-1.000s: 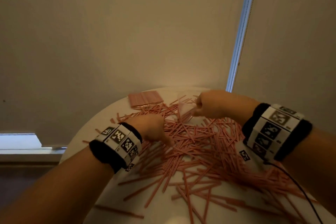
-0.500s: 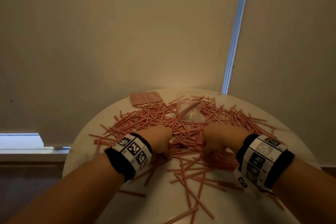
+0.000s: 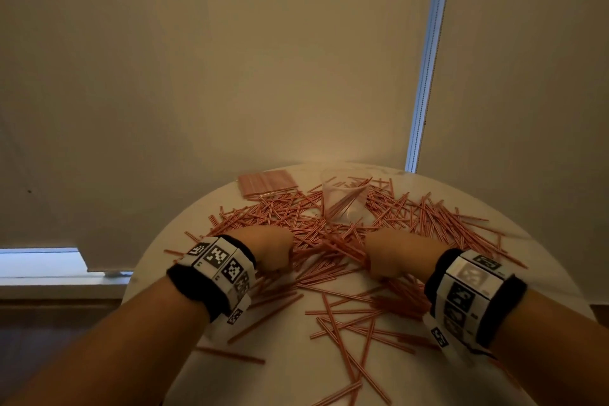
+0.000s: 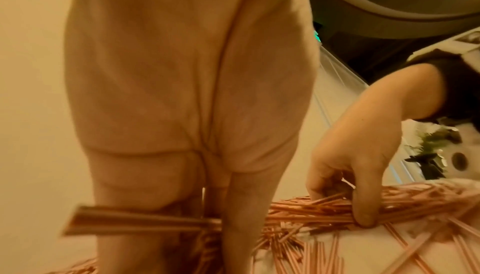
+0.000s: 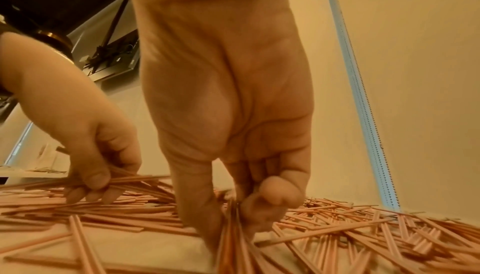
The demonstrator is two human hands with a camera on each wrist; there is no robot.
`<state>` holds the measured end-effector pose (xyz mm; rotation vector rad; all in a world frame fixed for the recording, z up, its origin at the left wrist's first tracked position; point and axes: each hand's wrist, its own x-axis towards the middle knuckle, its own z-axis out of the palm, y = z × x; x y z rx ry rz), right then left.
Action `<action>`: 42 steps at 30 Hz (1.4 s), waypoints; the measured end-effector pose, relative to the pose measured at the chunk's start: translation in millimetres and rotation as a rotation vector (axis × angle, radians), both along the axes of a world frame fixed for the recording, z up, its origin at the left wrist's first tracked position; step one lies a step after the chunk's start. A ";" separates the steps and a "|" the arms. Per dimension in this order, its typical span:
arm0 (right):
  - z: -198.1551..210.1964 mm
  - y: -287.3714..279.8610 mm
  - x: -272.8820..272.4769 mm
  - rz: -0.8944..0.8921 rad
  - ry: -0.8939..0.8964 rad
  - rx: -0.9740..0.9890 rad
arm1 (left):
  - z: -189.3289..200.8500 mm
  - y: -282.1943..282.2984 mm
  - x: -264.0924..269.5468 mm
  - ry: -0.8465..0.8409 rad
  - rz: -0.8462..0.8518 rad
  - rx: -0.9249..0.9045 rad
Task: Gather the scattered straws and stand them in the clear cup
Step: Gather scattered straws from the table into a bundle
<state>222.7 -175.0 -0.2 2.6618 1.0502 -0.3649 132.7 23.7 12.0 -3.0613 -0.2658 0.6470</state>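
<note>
Gripping handfuls of thin pink straws (image 3: 329,241), a person works both hands into the middle of a heap spread across a round white tabletop (image 3: 283,372). The left hand (image 3: 270,249) has its fingers (image 5: 88,193) curled around a loose sheaf, thumb pressed on top, with several straws jutting out to the side in the left wrist view. The right hand (image 3: 395,254) pinches a thicker bundle between thumb and curled fingers (image 4: 327,183), the straws running roughly level just above the tabletop. Both hands sit low in the pile, near each other but not touching, each wrist wrapped in a black band carrying white panels of printed square markers (image 3: 224,267). The clear cup (image 3: 344,198) stands upright at the far side of the tabletop, beyond and between the hands, with a few straws leaning inside it and many more lying around its base. A flat packet of straws (image 3: 267,183), laid side by side, rests at the far left edge of the tabletop, just beside the heap. Loose straws also lie crossed over one another on the near part of the tabletop. Pale roller blinds (image 3: 230,59) hang behind, with a bright vertical gap (image 3: 428,53) between two of them.
</note>
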 end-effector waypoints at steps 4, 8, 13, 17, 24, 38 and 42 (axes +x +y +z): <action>1.2 -1.5 -2.6 -0.029 0.037 0.054 | 3.5 9.0 2.2 0.014 0.093 -0.123; 5.5 -5.9 -2.2 -0.045 0.140 0.076 | 1.0 11.2 1.2 -0.069 0.169 -0.166; 3.6 -6.1 -7.1 0.016 0.111 0.010 | -0.7 12.1 0.2 -0.120 0.183 -0.162; -1.4 -3.5 -8.1 0.005 0.105 -0.027 | -7.5 16.0 2.2 -0.228 0.260 -0.356; 24.7 -10.8 -4.2 0.003 0.174 0.192 | -0.2 18.0 2.5 -0.323 0.467 -0.599; 50.9 29.0 -24.6 0.011 0.224 0.754 | 5.1 -32.9 16.8 -0.559 0.334 -1.330; 50.6 42.7 -27.2 -0.035 0.263 0.806 | 6.4 -35.7 24.8 -0.763 0.495 -1.128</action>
